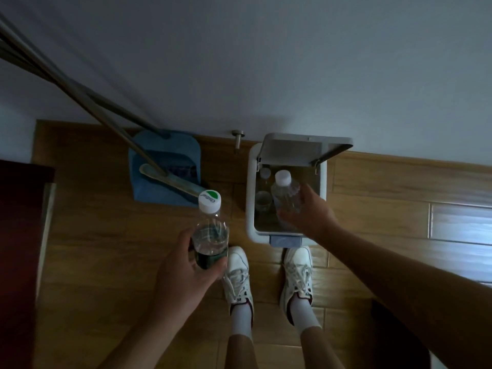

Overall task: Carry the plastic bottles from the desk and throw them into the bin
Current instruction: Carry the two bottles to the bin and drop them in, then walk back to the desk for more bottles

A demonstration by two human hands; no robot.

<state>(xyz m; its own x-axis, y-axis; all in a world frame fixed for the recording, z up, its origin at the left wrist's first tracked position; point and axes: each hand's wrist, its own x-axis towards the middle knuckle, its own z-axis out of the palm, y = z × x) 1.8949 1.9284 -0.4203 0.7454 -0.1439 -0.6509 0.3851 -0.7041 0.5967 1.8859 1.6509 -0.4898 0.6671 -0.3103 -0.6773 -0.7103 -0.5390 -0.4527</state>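
The green-label bottle (210,235) in the left hand (183,265) is clear, with a dark green band low down. Its cap (209,200) is white with a green patch on top. The plain bottle (286,194) in the right hand (308,211) is clear all over, and its lid cap (282,178) is white. The bin (250,198) is white, its flap (290,150) is pale grey and its pedal (285,240) is grey-blue. The dustpan (183,147) at the floor's far edge is blue. The floor (106,235) is brown wood with plank lines. The wall (266,62) is pale grey-white. The shoes (238,272) are white with dark red trim, and the socks (241,320) are white. The cupboard (18,235) at the floor's left edge is dark red.
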